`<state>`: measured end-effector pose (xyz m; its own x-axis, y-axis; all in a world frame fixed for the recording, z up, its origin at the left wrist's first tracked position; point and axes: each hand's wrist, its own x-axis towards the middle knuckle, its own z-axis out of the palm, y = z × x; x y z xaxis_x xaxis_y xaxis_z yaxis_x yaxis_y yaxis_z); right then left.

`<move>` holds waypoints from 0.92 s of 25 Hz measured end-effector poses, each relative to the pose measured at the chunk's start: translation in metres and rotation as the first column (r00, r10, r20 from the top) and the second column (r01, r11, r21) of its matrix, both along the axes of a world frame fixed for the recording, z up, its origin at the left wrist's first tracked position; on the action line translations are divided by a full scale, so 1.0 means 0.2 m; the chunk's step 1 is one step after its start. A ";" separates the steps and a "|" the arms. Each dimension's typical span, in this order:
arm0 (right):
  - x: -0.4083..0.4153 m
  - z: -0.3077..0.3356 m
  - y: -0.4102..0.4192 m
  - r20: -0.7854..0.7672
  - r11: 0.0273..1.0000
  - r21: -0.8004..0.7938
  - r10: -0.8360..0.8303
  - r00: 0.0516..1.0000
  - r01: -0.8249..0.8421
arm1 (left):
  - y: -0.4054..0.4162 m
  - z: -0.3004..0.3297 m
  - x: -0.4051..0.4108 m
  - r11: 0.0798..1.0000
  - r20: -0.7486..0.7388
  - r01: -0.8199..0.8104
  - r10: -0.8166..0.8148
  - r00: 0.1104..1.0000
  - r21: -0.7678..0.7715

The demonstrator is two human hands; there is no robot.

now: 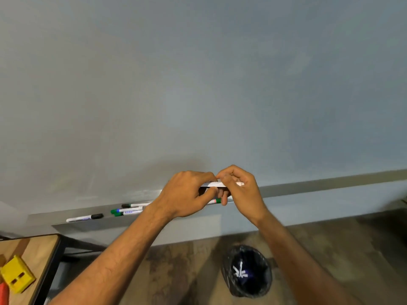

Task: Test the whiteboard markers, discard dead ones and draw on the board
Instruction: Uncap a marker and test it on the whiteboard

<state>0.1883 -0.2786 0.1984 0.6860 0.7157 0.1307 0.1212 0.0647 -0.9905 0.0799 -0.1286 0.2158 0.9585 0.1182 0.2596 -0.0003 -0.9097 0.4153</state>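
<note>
Both hands together, in front of the grey whiteboard point(198, 84), just above its metal ledge point(319, 183). Left hand point(187, 194) and right hand point(240, 190) each curled round the same white-barrelled marker point(217, 184), held roughly level, its pale end poking out on the right past the right-hand fingers. Just below the hands, on the ledge, a white marker with a green cap point(217, 201), mostly hidden. Further left on the ledge: a black-capped white marker point(134, 205), two green-capped markers point(126, 211) lying side by side, and another black-capped marker point(84, 217). Near right on the floor, a round bin with a black liner point(246, 271), several white markers point(240, 271) lying inside. Near left, a wooden table corner point(41, 256) bearing a yellow plastic block point(17, 274).
</note>
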 end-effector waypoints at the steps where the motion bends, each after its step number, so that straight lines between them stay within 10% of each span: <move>1: 0.04 -0.06 -0.03 -0.029 0.999 -0.040 0.034 0.999 -0.035 | 0.00 -0.07 0.04 0.998 -0.040 0.030 -0.032 0.999 -0.047; 15: 0.16 -1.47 -0.40 -0.398 0.832 -0.502 0.021 0.917 -0.236 | -0.12 -1.51 0.24 0.947 -0.570 0.170 -0.301 0.765 -0.272; 23: 0.10 -2.77 -0.68 -0.387 0.530 -0.828 -0.303 0.871 -0.184 | -0.18 -2.65 0.28 0.968 -0.783 0.058 -0.231 0.577 -0.243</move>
<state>0.2081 -0.4150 -0.3548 0.5258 0.2751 -0.8049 -0.3575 -0.7872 -0.5026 0.1350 -0.1643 -0.3138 0.7713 -0.0826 -0.6311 0.2856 -0.8412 0.4591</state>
